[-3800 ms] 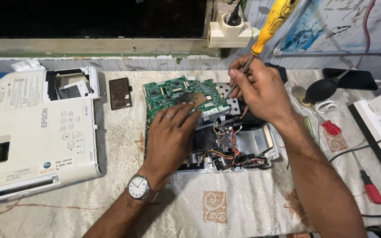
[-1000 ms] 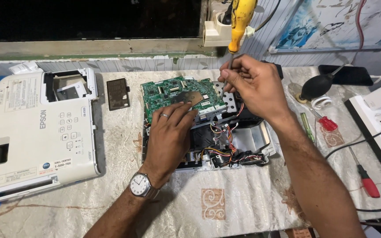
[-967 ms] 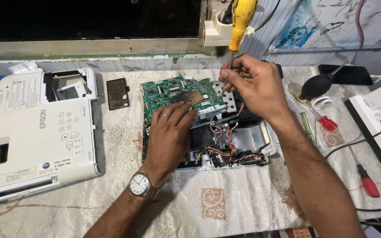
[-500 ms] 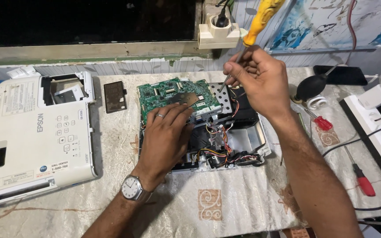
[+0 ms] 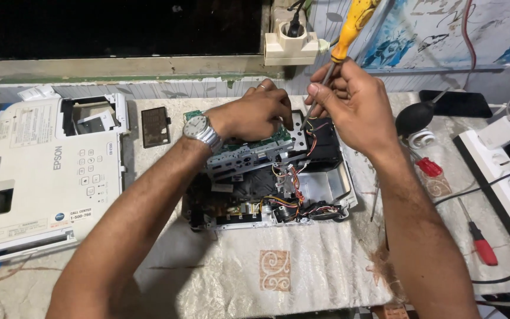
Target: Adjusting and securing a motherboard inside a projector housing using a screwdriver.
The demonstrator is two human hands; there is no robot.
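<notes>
Left hand (image 5: 258, 113) now up gripping the green board (image 5: 255, 142), right hand (image 5: 352, 103) beside it, closed on the yellow screwdriver (image 5: 349, 32)

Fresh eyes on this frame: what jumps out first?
The opened projector chassis at centre, wires and green circuit board exposed. Both hands work at its far edge: the left hand grips the board, and the right hand holds a yellow-handled screwdriver tip-down. The white plastic projector cover lies at left.

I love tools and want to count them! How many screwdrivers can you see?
3. A yellow-handled screwdriver is in the right hand. Two red-handled screwdrivers lie on the table at right: one near the black blower, one beside the power strip. Others may be hidden.
</notes>
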